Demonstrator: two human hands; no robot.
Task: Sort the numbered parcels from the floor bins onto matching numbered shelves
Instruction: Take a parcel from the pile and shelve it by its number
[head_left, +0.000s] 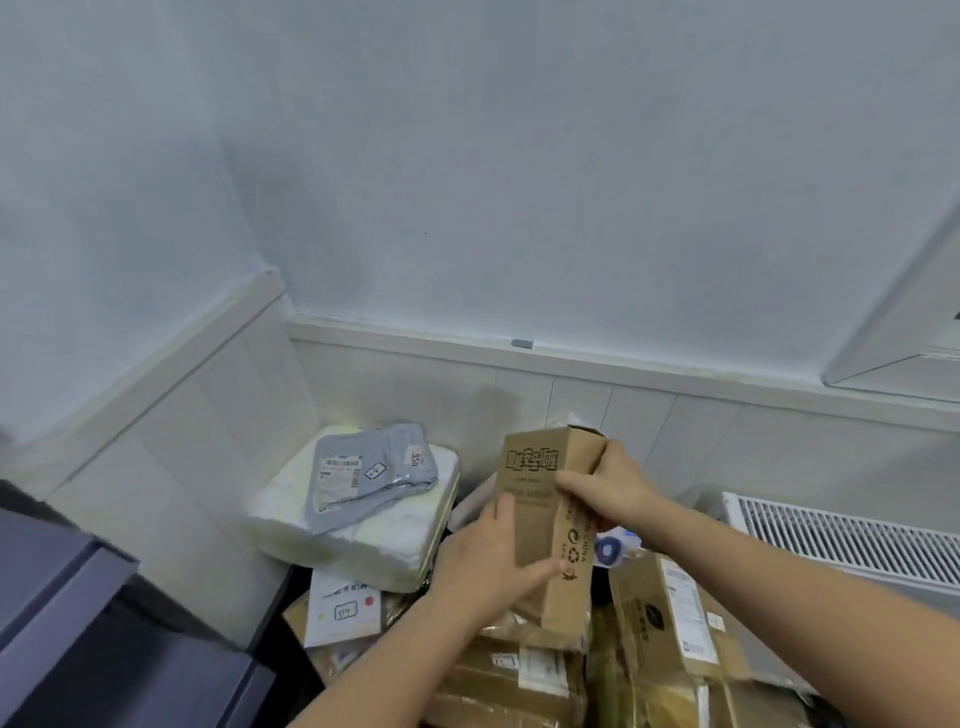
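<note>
Holding one cardboard box (545, 514) in both hands' grip, left hand (488, 556) and right hand (608, 488), above a seemingly full parcel pile (519, 670); no shelves visible, sorting mostly left

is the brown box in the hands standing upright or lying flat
Upright, slightly tilted: the brown cardboard box stands on end above the pile, left hand gripping its lower side, right hand its upper edge.

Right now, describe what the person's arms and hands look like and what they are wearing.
Both arms are bare as far as the picture shows: no sleeves in view. The left hand and right hand wear no gloves, and no watch, ring or bracelet shows on the wrists or fingers. No markings are visible.
</note>
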